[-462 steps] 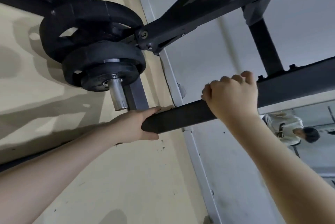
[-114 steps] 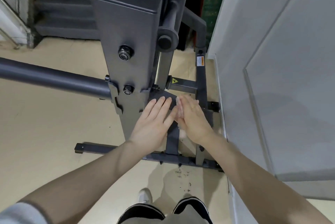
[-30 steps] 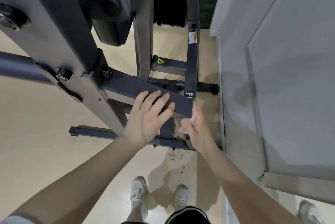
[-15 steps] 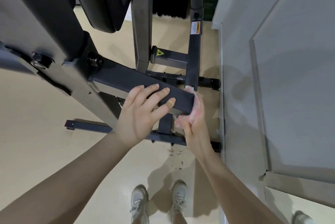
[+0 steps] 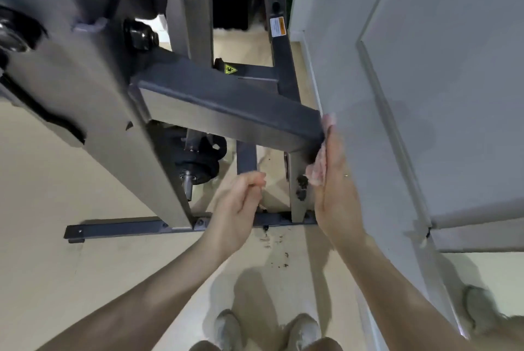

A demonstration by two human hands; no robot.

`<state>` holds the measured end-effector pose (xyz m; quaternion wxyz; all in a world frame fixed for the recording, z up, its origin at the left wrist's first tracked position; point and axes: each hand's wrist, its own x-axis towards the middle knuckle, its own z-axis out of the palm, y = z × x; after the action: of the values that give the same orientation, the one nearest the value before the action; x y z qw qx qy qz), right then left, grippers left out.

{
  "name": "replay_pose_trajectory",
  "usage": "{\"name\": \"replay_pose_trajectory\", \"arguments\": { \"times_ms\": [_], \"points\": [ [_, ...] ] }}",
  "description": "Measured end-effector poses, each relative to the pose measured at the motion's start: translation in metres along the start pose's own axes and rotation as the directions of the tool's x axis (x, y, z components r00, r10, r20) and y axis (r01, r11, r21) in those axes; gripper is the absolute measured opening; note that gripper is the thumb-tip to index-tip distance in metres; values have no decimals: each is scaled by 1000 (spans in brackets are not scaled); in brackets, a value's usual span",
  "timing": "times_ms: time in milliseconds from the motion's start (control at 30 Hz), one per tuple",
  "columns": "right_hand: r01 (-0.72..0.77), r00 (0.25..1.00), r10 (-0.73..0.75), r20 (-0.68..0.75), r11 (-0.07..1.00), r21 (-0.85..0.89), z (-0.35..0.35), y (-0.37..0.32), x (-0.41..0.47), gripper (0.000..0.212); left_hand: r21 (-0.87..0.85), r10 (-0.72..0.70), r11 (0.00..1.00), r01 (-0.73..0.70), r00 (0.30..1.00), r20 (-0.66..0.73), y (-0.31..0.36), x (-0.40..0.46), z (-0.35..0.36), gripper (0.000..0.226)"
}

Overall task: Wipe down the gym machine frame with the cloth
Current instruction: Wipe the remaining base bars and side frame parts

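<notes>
Pale pink, crumpled cloth point(image 5: 317, 169) sits flattened under the right hand point(image 5: 334, 180), whose fingers are straight and pressed together, holding it against the end face of the dark grey square steel beam point(image 5: 226, 103) of the gym machine frame. Only a puckered strip of the cloth shows along the palm's edge and at the fingertips, right beside the beam's end. Half a second ago the left hand point(image 5: 241, 203) lay spread on top of that beam; now it has dropped below the beam, curled into a loose fist touching nothing, while the right hand has stayed at the beam's end and the view has moved closer. The beam's long axis runs from the grey upright plate point(image 5: 93, 123) on its left down to the white wall panel point(image 5: 425, 95) on its right, its free end pointing at that panel
</notes>
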<state>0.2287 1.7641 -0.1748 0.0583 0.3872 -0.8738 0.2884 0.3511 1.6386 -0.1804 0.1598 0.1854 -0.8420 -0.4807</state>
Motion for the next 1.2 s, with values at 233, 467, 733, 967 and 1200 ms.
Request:
{"name": "replay_pose_trajectory", "arguments": {
  "times_ms": [233,467,733,967,1200],
  "points": [
    [650,644,-735,-213,672,-356,23,57,29,33,-541,-10,835,99,986,164,-45,48,63,67],
    [765,440,-897,48,346,-543,7,76,53,44,-593,267,761,-265,960,-86,-97,55,94,64],
    [725,412,-895,170,209,-657,-5,45,49,37,-639,319,710,-297,944,-83,-94,48,100,66],
    [687,688,-699,-195,714,-135,38,81,13,48,-424,376,821,-382,921,-102,-102,46,116,62],
    [212,971,-230,-60,722,659,70,72,14,76,-185,361,898,-399,909,-209,-96,53,127,62]
  ]
}}
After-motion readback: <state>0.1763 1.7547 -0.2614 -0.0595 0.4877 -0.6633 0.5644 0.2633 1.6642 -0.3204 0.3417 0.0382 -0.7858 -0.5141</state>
